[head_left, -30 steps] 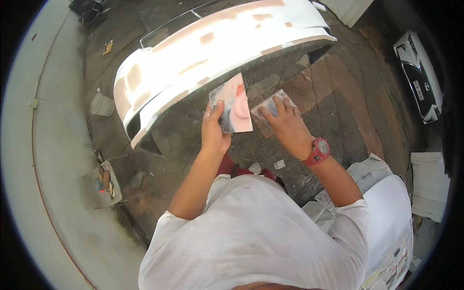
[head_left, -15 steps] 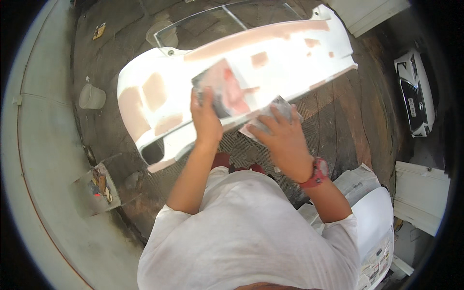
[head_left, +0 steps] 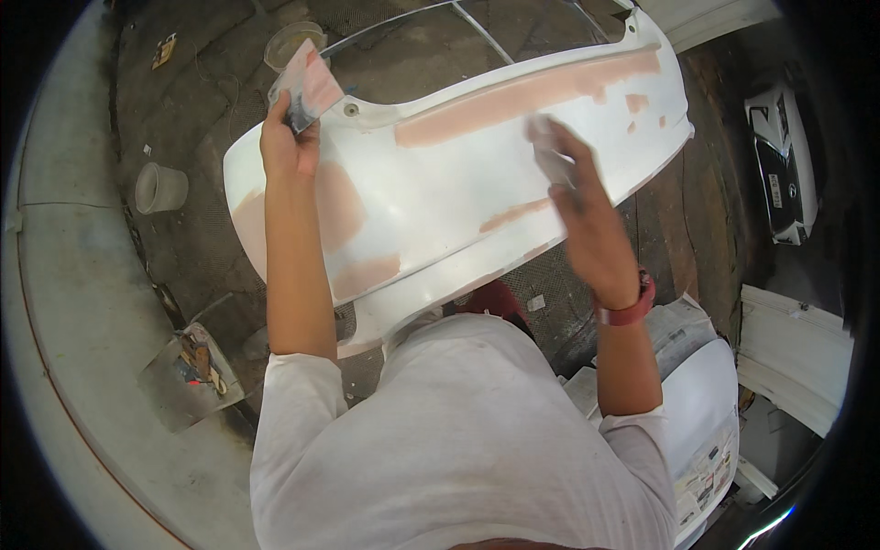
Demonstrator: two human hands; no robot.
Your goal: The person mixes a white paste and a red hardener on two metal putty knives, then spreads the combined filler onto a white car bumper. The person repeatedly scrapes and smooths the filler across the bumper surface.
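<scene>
A white car bumper [head_left: 449, 192] with pinkish filler patches [head_left: 541, 96] lies across in front of me. Over its far left part, my left hand [head_left: 291, 147] grips a flat palette [head_left: 313, 84] smeared with pink and dark grey. My right hand [head_left: 596, 238], wearing a red wristwatch, is above the bumper's right half. Its fingers are blurred by motion and close around a flat greyish-white piece [head_left: 553, 167] whose kind I cannot make out. Whether that piece touches the bumper does not show.
A metal frame [head_left: 481, 32] is under the bumper's far side. On the floor to the left stands a whitish bucket [head_left: 160, 189], with a tray of tools [head_left: 206, 367] nearer. Another bumper with a dark grille [head_left: 779, 170] is at right. Close at my right is a paper-masked white panel [head_left: 701, 403].
My left hand has moved left and away from me with the palette. My right hand has lifted from the bumper's near edge toward the right and farther over the bumper.
</scene>
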